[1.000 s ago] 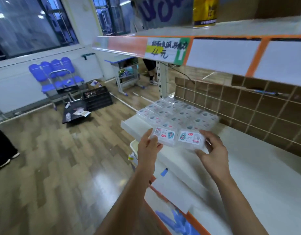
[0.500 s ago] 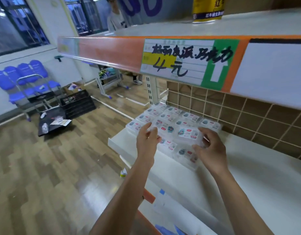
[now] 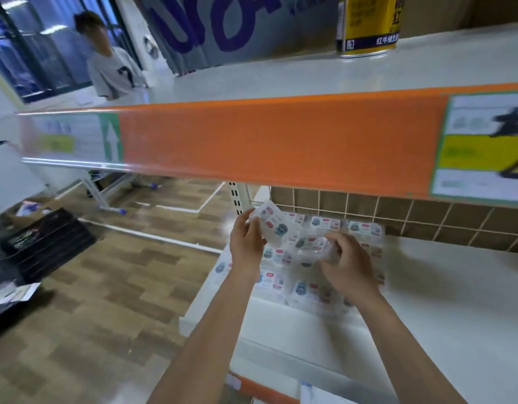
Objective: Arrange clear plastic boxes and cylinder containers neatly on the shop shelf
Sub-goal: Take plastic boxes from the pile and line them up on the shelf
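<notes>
Thumb and fingers of the left hand (image 3: 246,243) grip a small clear plastic box with a printed sticker (image 3: 274,225), held tilted above the stock with its upper corner near the slotted white upright (image 3: 237,199); the right hand (image 3: 349,265) has its fingers curled round a second clear stickered box (image 3: 311,246), too blurred to show how level it sits; the two boxes are close together, touching or nearly so. Beneath and behind them lie rows of matching clear boxes (image 3: 364,228), stacked at the left rear corner of the white lower shelf (image 3: 456,293), against the brown gridded back panel (image 3: 427,217). Overhead runs the upper shelf's orange price strip (image 3: 266,147), with a handwritten yellow and white label (image 3: 485,147) at its right end; a yellow can (image 3: 368,24) stands on that upper shelf. To the left, on the wood-pattern floor (image 3: 106,287), sits a black plastic crate (image 3: 45,243); a person in a grey top (image 3: 115,71) stands beyond.
</notes>
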